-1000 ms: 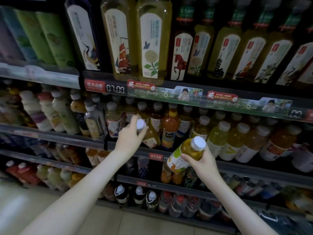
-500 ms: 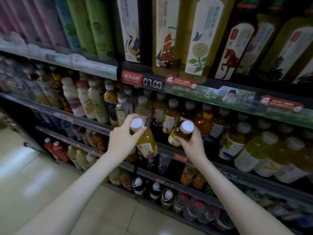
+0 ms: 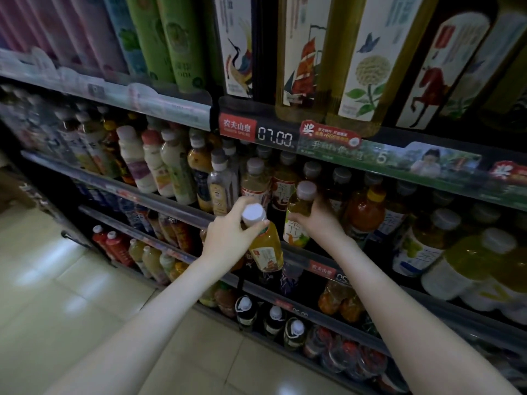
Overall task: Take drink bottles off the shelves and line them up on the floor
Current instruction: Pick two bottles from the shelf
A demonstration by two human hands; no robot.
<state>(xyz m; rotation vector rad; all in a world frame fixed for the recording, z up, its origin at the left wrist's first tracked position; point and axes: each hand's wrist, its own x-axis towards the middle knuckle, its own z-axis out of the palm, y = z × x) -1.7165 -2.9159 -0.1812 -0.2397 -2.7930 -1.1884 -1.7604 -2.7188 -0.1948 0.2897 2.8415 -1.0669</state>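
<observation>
Shelf unit fills top and R of frame, 4 tiers in view, all packed w/ drinks; tall btls on the top tier, smaller ones below. Pale tiled floor takes the lower L. Two bare forearms run up from the bottom edge toward mid-frame. L hand sits at centre, back of hand to camera, fingers and thumb wrapped round the neck of the orange btl just under its white cap. That btl hangs below and R of the grip, tilted, base pointing lower R, in front of the 2nd tier's rail and clear of the row. R hand is just R of it and reaches further in, thumb on the near L side and fingers round the back, clasping the green-label btl at mid-body. That one stands near upright at the front of the 2nd tier, grey-white cap above the hand; can't tell if its base rests on the shelf. Count: 2 hands, 2 held btls, 1 each. Price strip above reads 07.00.
</observation>
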